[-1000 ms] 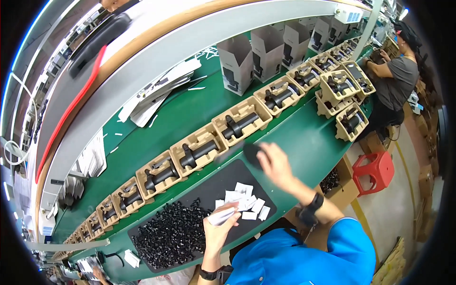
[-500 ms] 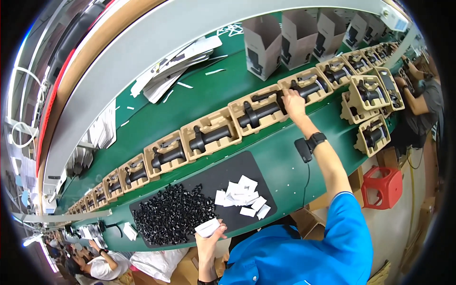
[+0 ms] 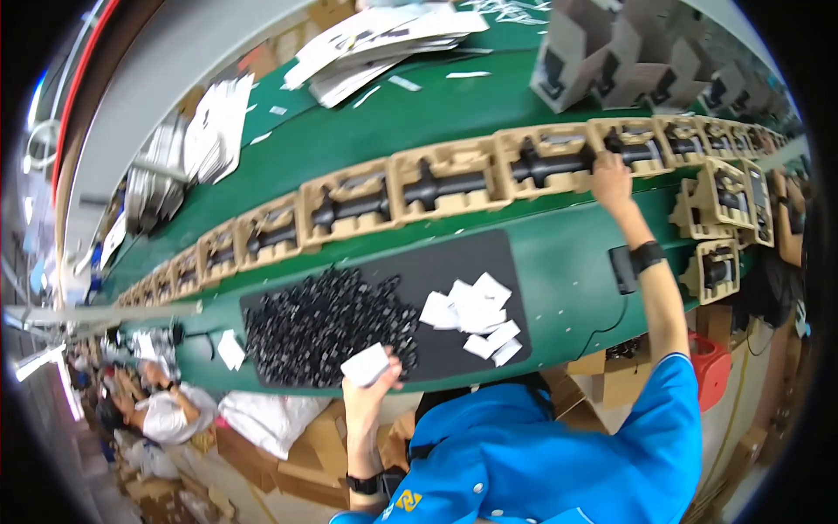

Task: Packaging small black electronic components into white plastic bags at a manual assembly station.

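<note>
My left hand (image 3: 374, 389) is closed around a small stack of white paper slips (image 3: 365, 364), held above the front edge of the dark mat. Stretched far forward, my right hand (image 3: 613, 183) has its fingers bent down at the right end of a cardboard pulp tray (image 3: 559, 184), where it meets the neighbouring tray (image 3: 650, 168). Its fingertips are partly hidden, and I cannot make out what they hold, if anything. In that tray lies a black tube-shaped device (image 3: 552, 163). Similar filled trays form a long row to both sides.
A dark mat (image 3: 428, 258) carries a heap of small black parts (image 3: 327, 327) and loose white slips (image 3: 471, 306). Stacked trays (image 3: 720, 196) stand right. Open boxes (image 3: 572, 52) and flat white sheets (image 3: 384, 44) lie beyond the row. A red stool (image 3: 714, 371) and other people are nearby.
The whole view has shifted, so the bench appears higher and turned. My right hand stays at the same tray's right end; my left hand still holds the white slips.
</note>
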Available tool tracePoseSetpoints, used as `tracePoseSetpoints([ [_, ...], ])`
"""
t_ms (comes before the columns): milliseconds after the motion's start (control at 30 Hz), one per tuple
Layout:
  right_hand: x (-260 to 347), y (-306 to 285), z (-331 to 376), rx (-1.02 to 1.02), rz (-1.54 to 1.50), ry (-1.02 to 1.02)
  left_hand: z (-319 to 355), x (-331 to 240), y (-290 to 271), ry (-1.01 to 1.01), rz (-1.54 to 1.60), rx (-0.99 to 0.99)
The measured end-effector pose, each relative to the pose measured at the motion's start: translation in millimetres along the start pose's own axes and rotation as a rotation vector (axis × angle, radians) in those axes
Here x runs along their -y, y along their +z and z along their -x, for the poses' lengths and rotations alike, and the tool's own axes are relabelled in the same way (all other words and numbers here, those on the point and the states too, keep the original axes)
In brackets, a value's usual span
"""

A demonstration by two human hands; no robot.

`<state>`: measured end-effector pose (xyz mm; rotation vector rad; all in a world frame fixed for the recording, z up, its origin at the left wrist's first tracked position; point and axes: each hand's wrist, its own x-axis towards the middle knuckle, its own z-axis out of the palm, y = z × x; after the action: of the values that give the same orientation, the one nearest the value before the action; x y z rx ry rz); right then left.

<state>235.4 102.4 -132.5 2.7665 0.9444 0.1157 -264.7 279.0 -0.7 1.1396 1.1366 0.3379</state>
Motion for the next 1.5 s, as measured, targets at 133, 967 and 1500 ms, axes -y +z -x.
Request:
tracePoseSetpoints([
  [133,94.4,-59.1,81.9,-0.247,-0.673,-0.31,1.2,4.0,-48.7,0.034,0.005,-0.045],
  [967,437.4,-48.7,244.8,0.305,-0.632,-0.159,-17.9,10.7,-191.4,0.492,-0.184,0.396],
  [1500,425.9,-59.6,241.2,0.37,-0.999,-0.208,-25.5,-3.0,-201.7,0.301,-0.037,0.361],
])
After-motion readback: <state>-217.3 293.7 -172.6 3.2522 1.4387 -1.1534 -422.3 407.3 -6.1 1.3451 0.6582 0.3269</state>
